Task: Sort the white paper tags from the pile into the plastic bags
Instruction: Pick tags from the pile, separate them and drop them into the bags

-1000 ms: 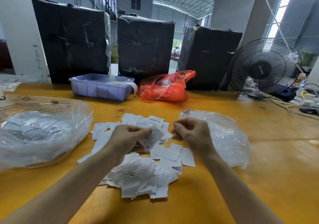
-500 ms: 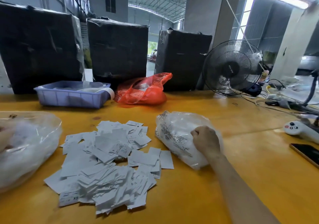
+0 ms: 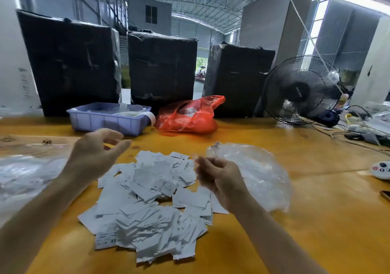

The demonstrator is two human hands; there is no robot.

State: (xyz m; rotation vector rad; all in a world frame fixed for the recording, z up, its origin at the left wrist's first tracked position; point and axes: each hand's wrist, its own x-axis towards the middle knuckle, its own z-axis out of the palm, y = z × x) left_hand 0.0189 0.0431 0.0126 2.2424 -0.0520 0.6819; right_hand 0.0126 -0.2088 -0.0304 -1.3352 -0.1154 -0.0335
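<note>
Yellow-orange board makes the bench (image 3: 316, 221), which carries everything. Along its far edge stand three black wrapped boxes (image 3: 160, 67), side by side. Near the far right corner stands a black fan (image 3: 300, 90), facing the person. In front of the boxes sit a lilac tray (image 3: 107, 119) and, just to its right, a crumpled red bag (image 3: 190, 117).

At the left edge lies a clear plastic bag (image 3: 25, 176) with white paper inside, partly cut off by the frame. A second clear plastic bag (image 3: 259, 174) lies right of centre, its long axis running from the far left toward the near right; its printed end points to the far edge.

Between the two bags, toward the near edge, lies the pile of white paper tags (image 3: 152, 202). It stretches from far to near, with the tags lying flat at mixed angles. Some show size letters such as XS and S.

The left hand (image 3: 95, 153) hangs above the far left of the pile, fingers loosely spread and holding nothing. The right hand (image 3: 219, 176) hangs over the pile's right side, just beside the second bag. Its fingers are curled, but blur hides whether they pinch a tag.

A white remote (image 3: 381, 169) and a phone (image 3: 385, 195) lie at the right edge.
</note>
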